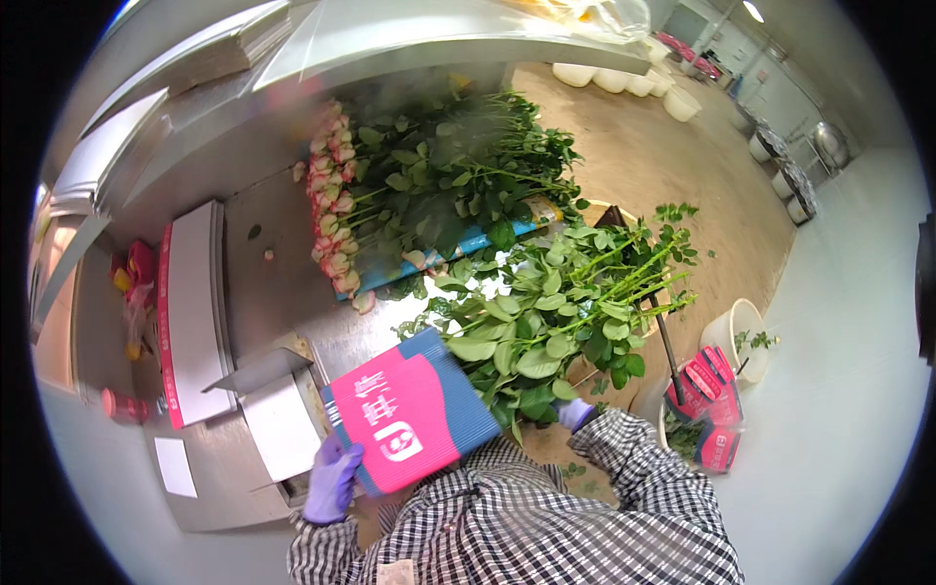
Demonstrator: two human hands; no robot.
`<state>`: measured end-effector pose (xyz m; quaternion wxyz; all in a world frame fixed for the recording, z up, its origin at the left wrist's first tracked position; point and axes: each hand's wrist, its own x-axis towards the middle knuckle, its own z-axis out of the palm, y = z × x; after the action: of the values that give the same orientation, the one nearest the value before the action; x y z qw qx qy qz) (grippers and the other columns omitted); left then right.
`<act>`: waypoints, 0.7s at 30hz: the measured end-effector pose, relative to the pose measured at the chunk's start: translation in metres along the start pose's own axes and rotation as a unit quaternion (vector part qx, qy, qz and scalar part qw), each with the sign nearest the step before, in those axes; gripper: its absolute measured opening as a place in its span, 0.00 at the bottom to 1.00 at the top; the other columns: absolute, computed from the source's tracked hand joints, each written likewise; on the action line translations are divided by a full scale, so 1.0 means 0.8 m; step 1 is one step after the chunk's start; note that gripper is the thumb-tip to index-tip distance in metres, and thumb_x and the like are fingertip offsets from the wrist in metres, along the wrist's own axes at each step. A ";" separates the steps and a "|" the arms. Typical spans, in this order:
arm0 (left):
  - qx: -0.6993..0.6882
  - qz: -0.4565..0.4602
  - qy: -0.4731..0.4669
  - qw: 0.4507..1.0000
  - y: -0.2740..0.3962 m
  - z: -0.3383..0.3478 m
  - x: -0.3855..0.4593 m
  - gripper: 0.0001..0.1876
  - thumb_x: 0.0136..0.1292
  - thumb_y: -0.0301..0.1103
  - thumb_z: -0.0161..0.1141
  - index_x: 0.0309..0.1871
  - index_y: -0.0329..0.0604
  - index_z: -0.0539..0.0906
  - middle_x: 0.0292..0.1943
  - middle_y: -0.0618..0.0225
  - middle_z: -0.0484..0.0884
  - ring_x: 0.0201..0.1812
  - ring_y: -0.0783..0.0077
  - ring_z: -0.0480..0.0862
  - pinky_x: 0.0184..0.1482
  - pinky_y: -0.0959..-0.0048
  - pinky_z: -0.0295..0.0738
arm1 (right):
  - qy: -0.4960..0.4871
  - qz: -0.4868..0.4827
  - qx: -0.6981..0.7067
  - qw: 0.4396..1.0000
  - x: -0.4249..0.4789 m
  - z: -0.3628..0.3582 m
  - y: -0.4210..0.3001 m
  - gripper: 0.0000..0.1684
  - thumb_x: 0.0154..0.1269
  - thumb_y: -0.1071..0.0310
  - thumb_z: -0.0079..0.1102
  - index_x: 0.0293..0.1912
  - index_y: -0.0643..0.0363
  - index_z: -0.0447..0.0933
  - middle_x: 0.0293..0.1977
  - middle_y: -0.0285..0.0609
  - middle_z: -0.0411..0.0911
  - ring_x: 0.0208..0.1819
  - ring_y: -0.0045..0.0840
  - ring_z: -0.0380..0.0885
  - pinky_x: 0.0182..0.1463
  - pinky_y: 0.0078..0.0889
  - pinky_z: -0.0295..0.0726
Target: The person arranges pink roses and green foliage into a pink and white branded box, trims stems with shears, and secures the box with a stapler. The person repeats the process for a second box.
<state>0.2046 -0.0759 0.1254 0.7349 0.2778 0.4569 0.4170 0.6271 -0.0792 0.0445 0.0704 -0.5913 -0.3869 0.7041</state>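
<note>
My left hand (333, 479), in a purple glove, grips the lower left edge of a pink and blue corrugated cardboard wrap (409, 413). The wrap bears writing and covers one end of a leafy bunch of rose stems (548, 322); any blooms there are hidden. At the near side of that bunch, my right hand (574, 413), also gloved, is partly covered by leaves and holds the stems. Beyond lies a large pile of pink and cream roses (335, 205), heads to the left, on a blue printed sheet (457, 252).
A stack of white cardboard sheets (194, 314) lies at the left, near a metal holder (256, 365) and white paper (281, 428). A shelf (439, 51) overhangs the far side. At right stand a white bucket (731, 336) and another container with wrapped bunches (713, 409).
</note>
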 end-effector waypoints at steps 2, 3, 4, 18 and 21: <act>0.018 -0.029 0.005 0.999 -0.044 0.011 0.036 0.22 0.62 0.31 0.65 0.57 0.30 0.75 0.51 0.61 0.82 0.48 0.73 0.82 0.52 0.73 0.78 | 0.005 0.020 -0.044 0.999 -0.033 -0.026 0.010 0.09 0.68 0.66 0.57 0.39 0.61 0.81 0.28 0.38 0.81 0.24 0.21 0.77 0.27 0.28 0.76; 0.052 -0.048 0.029 0.997 -0.062 0.015 0.048 0.21 0.62 0.31 0.65 0.56 0.31 0.75 0.51 0.62 0.82 0.47 0.74 0.82 0.52 0.73 0.78 | -0.032 0.066 -0.106 0.992 -0.050 -0.035 0.009 0.09 0.68 0.66 0.57 0.38 0.61 0.81 0.26 0.38 0.81 0.23 0.21 0.77 0.26 0.27 0.76; 0.073 -0.073 0.032 0.994 -0.075 0.017 0.054 0.26 0.60 0.31 0.68 0.59 0.31 0.72 0.52 0.63 0.81 0.49 0.74 0.81 0.53 0.73 0.77 | -0.116 -0.133 -0.346 0.921 -0.069 -0.039 0.004 0.12 0.66 0.62 0.59 0.35 0.61 0.80 0.25 0.38 0.79 0.21 0.19 0.76 0.24 0.24 0.73; 0.666 0.086 0.065 0.738 -0.075 0.118 0.247 0.16 0.57 0.42 0.62 0.46 0.47 0.80 0.44 0.66 0.81 0.50 0.62 0.78 0.57 0.58 0.66 | -0.086 -0.254 -0.871 0.411 0.129 -0.074 -0.350 0.39 0.51 0.54 0.60 0.61 0.63 0.67 0.49 0.51 0.73 0.53 0.42 0.72 0.59 0.50 0.64; 0.691 0.117 0.085 0.708 -0.089 0.114 0.245 0.11 0.56 0.41 0.61 0.41 0.51 0.80 0.40 0.69 0.80 0.47 0.63 0.78 0.53 0.60 0.67 | -0.202 -0.291 -0.876 0.327 0.170 -0.067 -0.354 0.38 0.52 0.52 0.57 0.62 0.59 0.68 0.46 0.48 0.74 0.49 0.41 0.73 0.61 0.57 0.62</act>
<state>0.3588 0.0561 0.0221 0.2405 0.7230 0.6415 0.0889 0.5335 0.2166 0.1167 -0.3684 -0.0005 -0.9296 -0.0094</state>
